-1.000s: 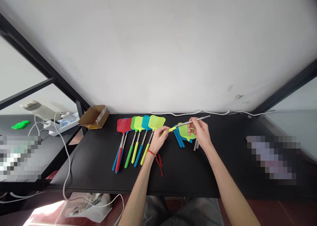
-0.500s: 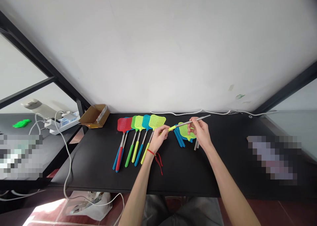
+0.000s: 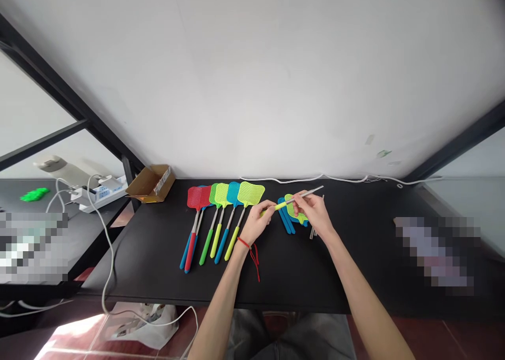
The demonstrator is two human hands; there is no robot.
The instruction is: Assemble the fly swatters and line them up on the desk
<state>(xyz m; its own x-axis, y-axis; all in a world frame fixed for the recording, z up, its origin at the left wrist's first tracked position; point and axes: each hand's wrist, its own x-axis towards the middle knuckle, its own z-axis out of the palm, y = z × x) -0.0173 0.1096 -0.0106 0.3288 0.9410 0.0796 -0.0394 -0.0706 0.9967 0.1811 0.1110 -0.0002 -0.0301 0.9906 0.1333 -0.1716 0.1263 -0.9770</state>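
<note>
My left hand [image 3: 258, 223], with a red string at the wrist, is closed round the yellow grip of a telescopic rod [image 3: 294, 199]. My right hand [image 3: 315, 213] pinches the rod's metal shaft further along. The rod hangs tilted above a small pile of loose swatter parts [image 3: 292, 216], yellow-green mesh heads and blue grips, with loose metal tubes [image 3: 313, 233] just right of it. Left of my hands lies a row of finished fly swatters [image 3: 221, 213] in red, green, blue and yellow.
The black table [image 3: 292, 276] stands against a white wall with a white cable [image 3: 347, 180] along its back edge. An open cardboard box [image 3: 152, 184] sits at the back left. A power strip [image 3: 100, 192] and cables lie on the neighbouring desk at the left.
The rod's metal shaft looks shorter, its tip drawn in toward my hands. My right hand has shifted slightly left and both hands sit a little closer together.
</note>
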